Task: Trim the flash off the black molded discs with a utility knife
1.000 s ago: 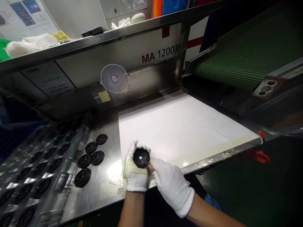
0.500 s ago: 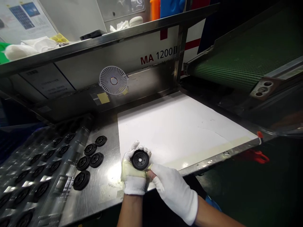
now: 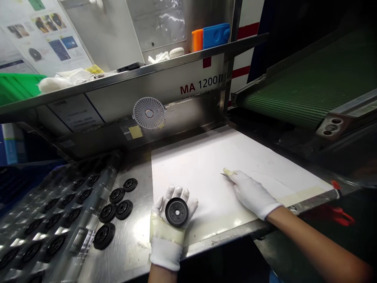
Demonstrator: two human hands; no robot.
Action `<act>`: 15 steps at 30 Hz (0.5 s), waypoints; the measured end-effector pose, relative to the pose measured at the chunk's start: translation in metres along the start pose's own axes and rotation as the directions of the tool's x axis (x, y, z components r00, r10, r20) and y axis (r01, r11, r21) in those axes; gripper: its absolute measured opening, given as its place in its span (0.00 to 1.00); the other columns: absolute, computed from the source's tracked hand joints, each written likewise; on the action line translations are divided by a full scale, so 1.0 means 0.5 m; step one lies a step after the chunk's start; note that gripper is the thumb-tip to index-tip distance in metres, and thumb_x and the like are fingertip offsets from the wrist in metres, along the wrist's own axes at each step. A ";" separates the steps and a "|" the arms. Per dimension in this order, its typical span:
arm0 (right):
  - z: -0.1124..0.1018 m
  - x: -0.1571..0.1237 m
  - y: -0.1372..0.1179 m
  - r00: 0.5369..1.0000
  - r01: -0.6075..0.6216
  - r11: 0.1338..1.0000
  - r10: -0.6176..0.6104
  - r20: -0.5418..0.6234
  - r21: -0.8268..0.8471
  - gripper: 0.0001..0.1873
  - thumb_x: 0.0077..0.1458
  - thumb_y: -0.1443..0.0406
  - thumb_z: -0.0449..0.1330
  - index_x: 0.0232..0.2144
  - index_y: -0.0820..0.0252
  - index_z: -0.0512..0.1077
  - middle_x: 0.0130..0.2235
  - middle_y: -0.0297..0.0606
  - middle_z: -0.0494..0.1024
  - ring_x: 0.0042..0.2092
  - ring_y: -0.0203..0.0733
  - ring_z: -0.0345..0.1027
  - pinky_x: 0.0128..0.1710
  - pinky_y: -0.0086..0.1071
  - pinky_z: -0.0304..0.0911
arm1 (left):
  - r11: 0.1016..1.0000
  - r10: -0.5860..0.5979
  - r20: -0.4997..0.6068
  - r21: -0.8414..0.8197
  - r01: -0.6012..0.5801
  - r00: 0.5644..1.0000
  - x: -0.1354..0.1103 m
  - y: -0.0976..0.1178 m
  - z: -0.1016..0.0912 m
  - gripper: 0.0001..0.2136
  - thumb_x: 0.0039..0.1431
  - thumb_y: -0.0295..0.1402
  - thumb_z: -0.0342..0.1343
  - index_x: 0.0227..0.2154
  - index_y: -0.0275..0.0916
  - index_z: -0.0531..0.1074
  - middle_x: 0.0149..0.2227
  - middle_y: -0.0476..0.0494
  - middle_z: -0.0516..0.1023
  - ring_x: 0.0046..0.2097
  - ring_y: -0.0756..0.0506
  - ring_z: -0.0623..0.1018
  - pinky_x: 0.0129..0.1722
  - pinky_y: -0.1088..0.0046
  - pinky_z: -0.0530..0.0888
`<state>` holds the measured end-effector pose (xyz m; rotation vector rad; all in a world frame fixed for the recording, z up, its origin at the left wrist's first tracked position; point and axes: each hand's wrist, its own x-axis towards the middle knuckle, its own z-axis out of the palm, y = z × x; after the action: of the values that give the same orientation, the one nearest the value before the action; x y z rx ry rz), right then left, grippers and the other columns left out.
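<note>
My left hand, in a white glove wrapped with clear tape, is held palm up with its fingers spread behind a black ribbed disc with a centre hole. The disc rests against the palm. My right hand, also white-gloved with a yellowish taped fingertip, lies on a white sheet to the right, apart from the disc. A small blade pokes out at its fingertips; most of it is hidden by the fingers.
Several matching black discs lie on the steel table left of the sheet. Beyond them, a clear plastic tray holds rows of black discs. A green conveyor belt runs at the upper right, under a steel shelf.
My right hand has moved away from the disc, out to the right across the white sheet. My left hand has opened flat with the disc on it. The view has tilted slightly.
</note>
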<state>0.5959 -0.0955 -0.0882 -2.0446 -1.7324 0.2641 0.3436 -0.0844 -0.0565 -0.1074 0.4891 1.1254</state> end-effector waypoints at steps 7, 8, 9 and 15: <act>-0.007 -0.003 0.046 0.994 -0.101 0.990 0.105 -0.039 0.094 0.22 0.57 0.67 0.46 0.54 0.55 0.61 0.50 0.38 0.70 0.50 0.48 0.64 0.50 0.40 0.58 | 0.994 -0.054 0.061 0.099 0.048 0.997 -0.023 -0.028 0.029 0.14 0.52 0.35 0.48 0.38 0.37 0.73 0.41 0.37 0.77 0.50 0.34 0.70 0.51 0.42 0.60; -0.010 -0.006 0.049 0.993 -0.109 0.987 0.114 -0.041 0.120 0.22 0.56 0.67 0.47 0.54 0.54 0.61 0.51 0.38 0.69 0.50 0.48 0.63 0.51 0.40 0.57 | 0.993 -0.069 0.075 0.102 0.061 0.995 -0.024 -0.032 0.031 0.14 0.52 0.35 0.48 0.38 0.37 0.74 0.41 0.37 0.77 0.50 0.34 0.70 0.51 0.42 0.60; -0.011 -0.008 0.052 0.992 -0.109 0.982 0.118 -0.048 0.154 0.22 0.56 0.66 0.48 0.54 0.54 0.62 0.52 0.37 0.69 0.51 0.47 0.62 0.51 0.40 0.56 | 0.991 -0.087 0.092 0.106 0.077 0.992 -0.026 -0.036 0.032 0.14 0.52 0.34 0.48 0.38 0.37 0.74 0.41 0.38 0.76 0.51 0.34 0.69 0.51 0.42 0.59; -0.016 -0.011 0.061 0.970 -0.227 0.836 0.243 0.034 0.500 0.20 0.54 0.66 0.48 0.50 0.58 0.64 0.33 0.38 0.75 0.30 0.39 0.69 0.30 0.32 0.65 | 0.977 -0.137 0.253 0.195 0.088 0.958 -0.048 -0.054 0.034 0.20 0.46 0.28 0.48 0.45 0.40 0.70 0.47 0.39 0.73 0.56 0.33 0.62 0.51 0.38 0.56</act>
<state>0.6251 -0.1060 -0.0954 -1.8442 -1.2179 0.6815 0.3648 -0.1108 -0.0357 0.1720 0.3392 0.9604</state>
